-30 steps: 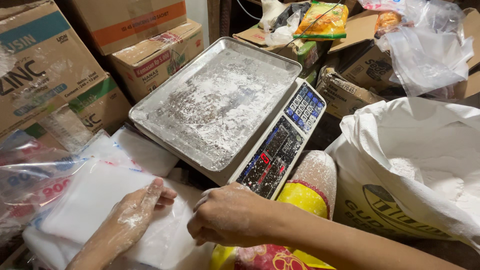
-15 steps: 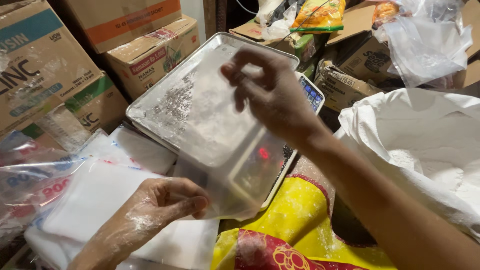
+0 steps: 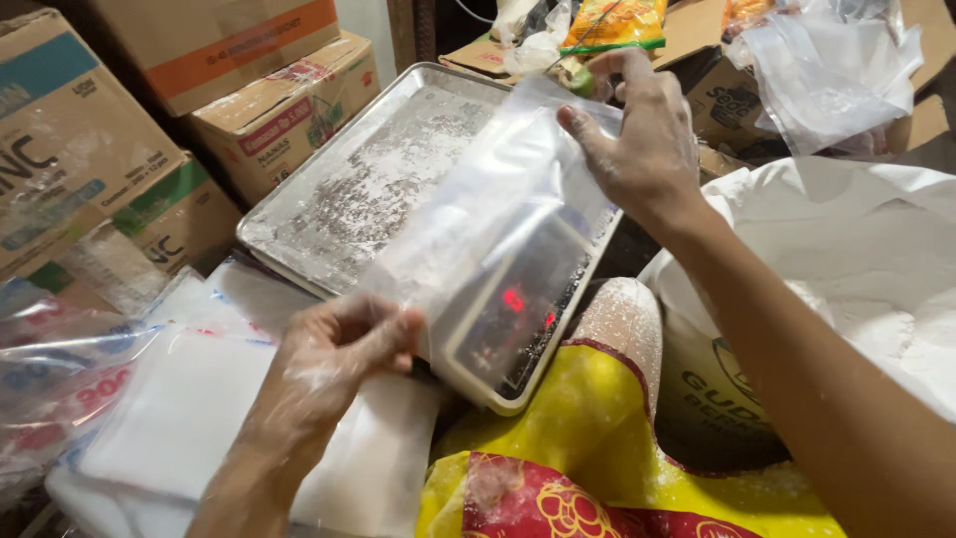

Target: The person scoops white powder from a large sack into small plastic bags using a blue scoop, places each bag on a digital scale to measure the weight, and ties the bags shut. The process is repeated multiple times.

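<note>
- So, biggest first: the white sack (image 3: pixel 876 289) at my right stands open and full of white powder, and none of it is in the bag I hold.
- Cardboard boxes (image 3: pixel 149 120) are stacked along the far left, with a stack of flat plastic bags (image 3: pixel 179 418) lying just below them, near my left wrist.
- Beyond my hands the metal tray (image 3: pixel 349 189) of the scale is dusted with powder but bears nothing; weighing looks yet to come, as I judge it.
- Between my hands, the clear plastic bag (image 3: pixel 498 229) is stretched slantwise over the tray's near corner and the scale display (image 3: pixel 518 319), whose red digits glow through the film.
- That bag is empty, so far as I can tell through the glare; opening and filling are what is left.
- My right hand (image 3: pixel 642 139) takes the bag's top edge, its grip pressed together on the film between thumb and fingers.
- My left hand (image 3: pixel 339 349), floury, pinches the bag's lower corner, its grip likewise closed on the plastic.
</note>
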